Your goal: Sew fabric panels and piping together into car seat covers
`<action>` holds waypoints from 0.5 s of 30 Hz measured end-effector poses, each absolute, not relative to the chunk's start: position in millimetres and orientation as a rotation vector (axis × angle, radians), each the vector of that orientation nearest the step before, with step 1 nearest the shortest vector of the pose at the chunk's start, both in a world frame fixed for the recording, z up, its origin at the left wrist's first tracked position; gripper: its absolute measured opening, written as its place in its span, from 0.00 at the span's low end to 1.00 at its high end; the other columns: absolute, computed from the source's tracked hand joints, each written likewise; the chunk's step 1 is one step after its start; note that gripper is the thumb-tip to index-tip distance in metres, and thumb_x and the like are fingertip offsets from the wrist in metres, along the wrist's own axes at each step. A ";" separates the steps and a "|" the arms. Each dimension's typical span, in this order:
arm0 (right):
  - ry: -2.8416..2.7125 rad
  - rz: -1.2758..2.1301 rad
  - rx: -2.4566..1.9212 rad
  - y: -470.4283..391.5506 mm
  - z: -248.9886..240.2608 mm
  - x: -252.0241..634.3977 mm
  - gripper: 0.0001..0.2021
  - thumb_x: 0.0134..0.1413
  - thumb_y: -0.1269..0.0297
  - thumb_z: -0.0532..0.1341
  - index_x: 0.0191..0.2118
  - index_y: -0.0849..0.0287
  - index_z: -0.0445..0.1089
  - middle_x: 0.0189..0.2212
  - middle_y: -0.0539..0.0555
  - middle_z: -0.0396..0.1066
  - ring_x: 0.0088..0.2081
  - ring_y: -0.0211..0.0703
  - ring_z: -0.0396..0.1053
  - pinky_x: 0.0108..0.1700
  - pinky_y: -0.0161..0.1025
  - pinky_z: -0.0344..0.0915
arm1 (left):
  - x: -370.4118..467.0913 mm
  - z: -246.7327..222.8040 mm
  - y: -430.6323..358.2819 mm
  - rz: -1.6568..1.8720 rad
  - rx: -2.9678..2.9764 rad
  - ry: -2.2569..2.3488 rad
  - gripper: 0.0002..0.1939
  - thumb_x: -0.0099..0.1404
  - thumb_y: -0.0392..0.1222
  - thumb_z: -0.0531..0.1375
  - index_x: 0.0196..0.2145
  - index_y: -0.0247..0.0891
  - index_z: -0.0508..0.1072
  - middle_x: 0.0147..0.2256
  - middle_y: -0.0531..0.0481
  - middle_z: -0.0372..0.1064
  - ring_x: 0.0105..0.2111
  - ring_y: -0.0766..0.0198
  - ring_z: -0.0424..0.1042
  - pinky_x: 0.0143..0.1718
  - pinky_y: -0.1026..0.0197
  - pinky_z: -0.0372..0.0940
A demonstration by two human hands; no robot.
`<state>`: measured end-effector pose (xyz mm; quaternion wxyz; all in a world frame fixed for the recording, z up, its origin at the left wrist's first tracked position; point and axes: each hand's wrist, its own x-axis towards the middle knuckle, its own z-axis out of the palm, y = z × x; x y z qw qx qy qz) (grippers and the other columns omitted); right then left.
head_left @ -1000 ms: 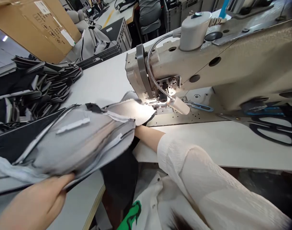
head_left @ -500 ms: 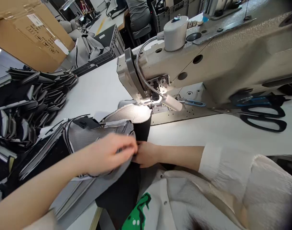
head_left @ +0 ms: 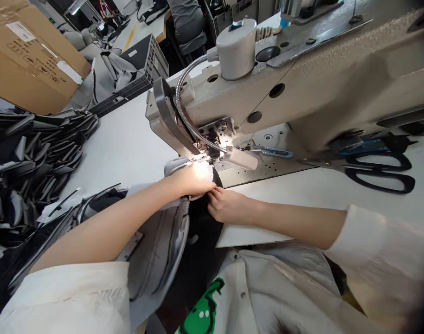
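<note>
Under the lit head of a sewing machine [head_left: 198,111] lies a grey and black padded fabric piece [head_left: 163,236], which hangs down over the table's front edge. My left hand [head_left: 194,178] is closed on its edge close to the presser foot, in the lamp's glare. Just to the right, my right hand [head_left: 229,205] pinches the black fabric strip [head_left: 201,227] along that edge. The fingertips of both hands nearly meet. The needle area is partly hidden by the lamp [head_left: 241,157] and my left hand.
Black-handled scissors [head_left: 379,171] and a small blue thread snipper [head_left: 273,152] lie right of the needle. Stacked dark fabric pieces [head_left: 34,162] fill the left. Behind them stand a cardboard box [head_left: 34,60] and a grey crate [head_left: 152,60]. A seated person [head_left: 187,23] is farther back.
My left hand has moved up and right, from above the fabric piece to its edge by the presser foot. My right hand has shifted up and slightly right, and its fingers now show pinching the edge.
</note>
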<state>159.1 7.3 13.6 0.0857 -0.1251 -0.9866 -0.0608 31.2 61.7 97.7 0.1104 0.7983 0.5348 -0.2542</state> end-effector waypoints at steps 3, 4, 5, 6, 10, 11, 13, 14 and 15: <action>-2.861 -0.145 -0.341 8.5 5.6 180.9 0.15 0.55 0.80 0.50 0.42 0.69 0.71 0.38 0.65 0.73 0.42 0.49 0.70 0.46 0.45 0.63 | 28.4 93.0 50.5 -0.839 2.247 1.667 0.22 0.53 0.54 0.57 0.40 0.37 0.68 0.39 0.40 0.73 0.37 0.51 0.73 0.30 0.59 0.65; -2.810 -0.113 -0.345 9.5 1.0 184.6 0.15 0.56 0.79 0.50 0.46 0.70 0.70 0.42 0.66 0.72 0.47 0.49 0.68 0.51 0.46 0.61 | 27.6 91.2 46.9 -0.866 2.212 1.712 0.23 0.53 0.53 0.57 0.43 0.38 0.67 0.39 0.40 0.72 0.37 0.50 0.74 0.29 0.58 0.65; -2.759 -0.073 -0.360 10.7 -3.5 186.3 0.16 0.57 0.76 0.51 0.50 0.70 0.67 0.46 0.67 0.70 0.51 0.51 0.66 0.54 0.49 0.59 | 27.3 89.3 43.6 -0.883 2.182 1.755 0.22 0.54 0.50 0.56 0.45 0.38 0.65 0.38 0.40 0.73 0.36 0.49 0.74 0.29 0.58 0.65; -2.720 -0.025 -0.383 12.2 -7.5 186.1 0.18 0.58 0.72 0.52 0.53 0.71 0.65 0.50 0.68 0.67 0.55 0.53 0.63 0.57 0.51 0.56 | 27.3 87.6 40.7 -0.883 2.163 1.789 0.22 0.55 0.47 0.54 0.47 0.38 0.63 0.36 0.40 0.73 0.35 0.50 0.74 0.28 0.58 0.65; -2.691 -0.009 -0.465 18.2 -12.0 174.1 0.17 0.56 0.66 0.55 0.48 0.70 0.67 0.50 0.71 0.66 0.54 0.59 0.62 0.55 0.55 0.58 | 29.3 80.9 33.5 -0.849 2.138 1.865 0.24 0.60 0.39 0.49 0.54 0.36 0.58 0.30 0.43 0.74 0.31 0.54 0.75 0.29 0.59 0.65; -2.701 -0.068 -0.471 19.0 -10.6 170.7 0.14 0.57 0.69 0.54 0.46 0.70 0.69 0.49 0.71 0.67 0.52 0.58 0.65 0.53 0.54 0.60 | 29.4 79.4 32.6 -0.845 2.148 1.868 0.26 0.60 0.38 0.48 0.57 0.35 0.55 0.29 0.43 0.74 0.31 0.54 0.76 0.29 0.60 0.65; -2.708 -0.195 -0.464 19.3 -6.9 165.8 0.13 0.57 0.75 0.50 0.42 0.71 0.70 0.44 0.71 0.71 0.48 0.56 0.69 0.49 0.51 0.64 | 28.6 76.9 32.1 -0.850 2.167 1.852 0.31 0.62 0.36 0.46 0.63 0.35 0.47 0.30 0.43 0.74 0.32 0.54 0.76 0.31 0.59 0.65; -2.708 -0.242 -0.450 19.2 -5.1 164.7 0.14 0.57 0.76 0.49 0.42 0.73 0.70 0.43 0.71 0.71 0.46 0.55 0.70 0.48 0.50 0.65 | 28.0 76.0 32.3 -0.851 2.176 1.833 0.32 0.62 0.37 0.46 0.64 0.35 0.44 0.32 0.43 0.74 0.33 0.53 0.76 0.32 0.58 0.66; -2.709 -0.272 -0.429 19.1 -3.6 164.5 0.14 0.57 0.77 0.49 0.42 0.74 0.70 0.42 0.72 0.71 0.46 0.55 0.71 0.47 0.49 0.65 | 27.4 75.5 32.7 -0.851 2.180 1.821 0.33 0.63 0.37 0.46 0.65 0.35 0.43 0.33 0.42 0.74 0.34 0.52 0.76 0.33 0.57 0.66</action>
